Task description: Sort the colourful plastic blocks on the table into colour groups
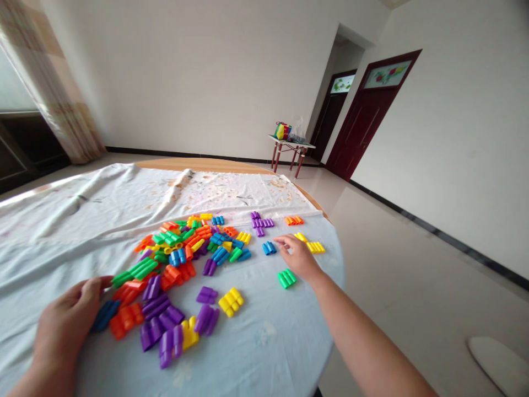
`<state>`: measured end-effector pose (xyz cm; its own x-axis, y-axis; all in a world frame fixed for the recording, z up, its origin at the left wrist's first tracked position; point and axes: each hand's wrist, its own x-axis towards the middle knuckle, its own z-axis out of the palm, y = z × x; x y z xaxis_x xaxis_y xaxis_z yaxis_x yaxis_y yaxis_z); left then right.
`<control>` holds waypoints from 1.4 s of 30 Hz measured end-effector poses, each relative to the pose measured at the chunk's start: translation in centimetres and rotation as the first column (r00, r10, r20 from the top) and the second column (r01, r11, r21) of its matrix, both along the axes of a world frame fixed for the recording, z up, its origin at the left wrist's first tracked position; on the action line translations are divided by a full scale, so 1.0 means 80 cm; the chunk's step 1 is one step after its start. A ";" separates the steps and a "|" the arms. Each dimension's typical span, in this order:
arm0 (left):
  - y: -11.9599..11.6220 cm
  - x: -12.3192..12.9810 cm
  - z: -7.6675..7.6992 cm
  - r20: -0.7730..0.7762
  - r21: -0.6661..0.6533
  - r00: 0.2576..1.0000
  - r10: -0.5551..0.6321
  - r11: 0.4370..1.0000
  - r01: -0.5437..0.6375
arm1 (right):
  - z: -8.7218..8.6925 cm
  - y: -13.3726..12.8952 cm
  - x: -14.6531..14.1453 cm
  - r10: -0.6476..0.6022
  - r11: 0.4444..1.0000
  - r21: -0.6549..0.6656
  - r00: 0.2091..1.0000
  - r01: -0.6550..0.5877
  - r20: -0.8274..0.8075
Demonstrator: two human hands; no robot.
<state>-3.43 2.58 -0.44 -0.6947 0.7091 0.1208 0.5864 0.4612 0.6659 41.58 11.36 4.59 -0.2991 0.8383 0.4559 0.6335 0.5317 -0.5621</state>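
Observation:
My left hand (71,317) is at the lower left of the pile, its thumb and forefinger closed at the end of a green building block (140,269). Below its fingers lie a dark blue block (106,315) and an orange block (126,321). Over at the right, my right hand (298,257) hovers with fingers slightly bent and apart, nothing visible between them. Just left of its fingertips is a small blue block (269,248). A green block (286,278) lies below this hand, and yellow blocks (316,247) sit beyond it.
Mixed plastic blocks (182,242) are heaped on the cloth-covered round table (264,342). Purple blocks (260,223) form a cross shape near an orange block (294,220). Farther off stand a small table (291,144) with bags and a dark red door (367,121).

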 end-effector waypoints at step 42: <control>-0.003 0.004 0.009 0.198 -0.008 0.980 -0.017 1.000 0.019 | -0.031 -0.052 -0.099 0.291 0.908 -0.309 0.957 -0.281 -0.016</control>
<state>-3.10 2.36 0.29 -0.6912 0.7222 -0.0252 0.4519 0.4591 0.7649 33.65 7.17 2.11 -0.5562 0.8116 0.1789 0.4987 0.4982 -0.7093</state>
